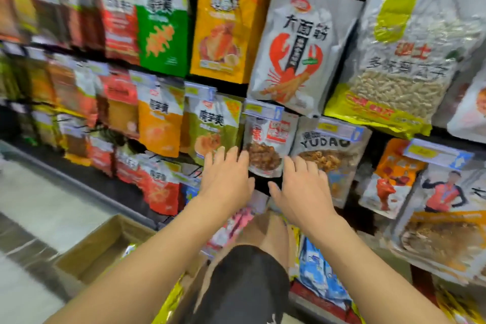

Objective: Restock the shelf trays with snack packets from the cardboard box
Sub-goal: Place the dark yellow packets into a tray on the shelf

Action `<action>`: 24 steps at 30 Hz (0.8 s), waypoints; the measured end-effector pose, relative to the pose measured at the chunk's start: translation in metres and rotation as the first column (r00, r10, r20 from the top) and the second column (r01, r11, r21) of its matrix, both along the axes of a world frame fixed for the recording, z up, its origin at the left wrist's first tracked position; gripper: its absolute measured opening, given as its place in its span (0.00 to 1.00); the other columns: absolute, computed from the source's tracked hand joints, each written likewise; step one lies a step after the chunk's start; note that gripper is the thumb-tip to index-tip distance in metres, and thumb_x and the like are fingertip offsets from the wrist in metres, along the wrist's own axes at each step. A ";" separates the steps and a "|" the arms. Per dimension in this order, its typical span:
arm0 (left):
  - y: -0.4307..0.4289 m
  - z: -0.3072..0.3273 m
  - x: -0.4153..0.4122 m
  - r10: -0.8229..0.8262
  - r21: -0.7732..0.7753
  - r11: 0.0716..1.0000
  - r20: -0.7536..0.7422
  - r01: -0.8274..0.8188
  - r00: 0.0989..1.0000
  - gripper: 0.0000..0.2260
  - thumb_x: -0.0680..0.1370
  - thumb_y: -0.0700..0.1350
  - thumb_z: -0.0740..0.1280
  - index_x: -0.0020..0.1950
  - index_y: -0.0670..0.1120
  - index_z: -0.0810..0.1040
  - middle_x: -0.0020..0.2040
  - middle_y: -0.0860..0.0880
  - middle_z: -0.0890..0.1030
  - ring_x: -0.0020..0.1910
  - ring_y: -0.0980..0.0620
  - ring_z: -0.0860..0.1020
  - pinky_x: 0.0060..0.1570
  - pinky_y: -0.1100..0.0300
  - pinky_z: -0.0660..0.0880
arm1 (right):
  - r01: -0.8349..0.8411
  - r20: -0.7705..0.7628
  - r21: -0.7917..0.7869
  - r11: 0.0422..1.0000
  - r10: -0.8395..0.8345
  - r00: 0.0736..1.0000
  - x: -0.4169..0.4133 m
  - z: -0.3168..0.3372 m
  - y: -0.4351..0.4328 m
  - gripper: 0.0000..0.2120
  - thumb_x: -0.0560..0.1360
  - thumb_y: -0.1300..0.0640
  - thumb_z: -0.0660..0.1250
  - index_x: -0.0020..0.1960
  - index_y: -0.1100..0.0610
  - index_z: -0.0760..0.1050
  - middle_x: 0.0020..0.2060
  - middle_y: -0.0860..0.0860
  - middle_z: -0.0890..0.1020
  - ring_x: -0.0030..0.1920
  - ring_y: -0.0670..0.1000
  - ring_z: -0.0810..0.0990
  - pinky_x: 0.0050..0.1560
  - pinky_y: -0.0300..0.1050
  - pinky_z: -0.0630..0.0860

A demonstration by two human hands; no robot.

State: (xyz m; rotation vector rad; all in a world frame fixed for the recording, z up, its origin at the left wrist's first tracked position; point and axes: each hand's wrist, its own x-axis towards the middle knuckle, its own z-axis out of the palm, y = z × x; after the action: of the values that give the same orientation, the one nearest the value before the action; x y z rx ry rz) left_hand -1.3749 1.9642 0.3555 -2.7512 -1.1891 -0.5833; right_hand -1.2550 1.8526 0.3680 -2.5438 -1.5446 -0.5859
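1. Cardboard box [105, 242] sits on the floor at the lower left, just beside the person's knee [247, 279]. Its inside is mostly hidden, so I cannot tell how many snack packets it holds. A shift of that knee could shove it out of easy reach.
2. Just beyond the knee, a pink packet [236, 221] and a blue packet [318, 271] lie on the low shelf under both forearms. A dropped elbow could sweep them off.
3. Left hand [226, 179] and right hand [302, 187] each show a wide grip, with fingers straight and spread, holding nothing. They flank the brown-snack packet [265, 150] hanging in the shelf row. Blur hides whether the fingertips touch it. Flat fingers have little hold on slick film, so a push could skew the packet or slip it off its support.
4. YUDAO packet [331, 150] hangs just beside it, partly behind the right hand, and could be dragged askew.
5. Price tag [263, 110] sits right above the packet, so an upward nudge may dislodge it.
6. Lobster packet [294, 47] hangs low over that tag and could snag anything lifted.
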 end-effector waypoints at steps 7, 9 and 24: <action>0.076 -0.036 -0.100 0.279 -0.061 0.959 -0.008 -0.278 0.960 0.27 0.80 0.60 0.60 0.76 0.49 0.62 0.75 0.48 0.66 0.75 0.42 0.63 0.72 0.44 0.62 | -0.248 -0.027 -0.075 0.966 0.247 0.969 -0.075 -0.024 0.106 0.33 0.80 0.39 0.58 0.78 0.58 0.59 0.73 0.56 0.68 0.69 0.61 0.69 0.67 0.57 0.69; 0.094 -0.054 -0.129 0.359 -0.088 0.929 -0.026 -0.360 0.933 0.26 0.79 0.59 0.60 0.73 0.48 0.65 0.72 0.48 0.70 0.72 0.42 0.66 0.69 0.45 0.65 | -0.305 -0.030 -0.110 0.946 0.303 0.952 -0.094 -0.040 0.133 0.33 0.81 0.40 0.58 0.78 0.59 0.59 0.73 0.57 0.69 0.69 0.61 0.70 0.66 0.57 0.70; 0.171 -0.263 -0.205 0.588 -0.457 0.627 -0.253 -0.631 0.768 0.22 0.78 0.58 0.63 0.67 0.47 0.70 0.67 0.46 0.74 0.66 0.41 0.71 0.63 0.48 0.70 | -0.520 -0.333 -0.396 0.757 0.410 0.849 -0.160 -0.259 0.262 0.30 0.75 0.43 0.66 0.72 0.58 0.67 0.63 0.56 0.76 0.62 0.61 0.76 0.59 0.57 0.74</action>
State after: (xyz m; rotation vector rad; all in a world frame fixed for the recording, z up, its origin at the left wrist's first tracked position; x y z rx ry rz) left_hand -1.5799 2.1351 0.0927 -2.3844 -2.4038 -0.0585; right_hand -1.4151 2.1149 0.1089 -2.2262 -2.3425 0.1717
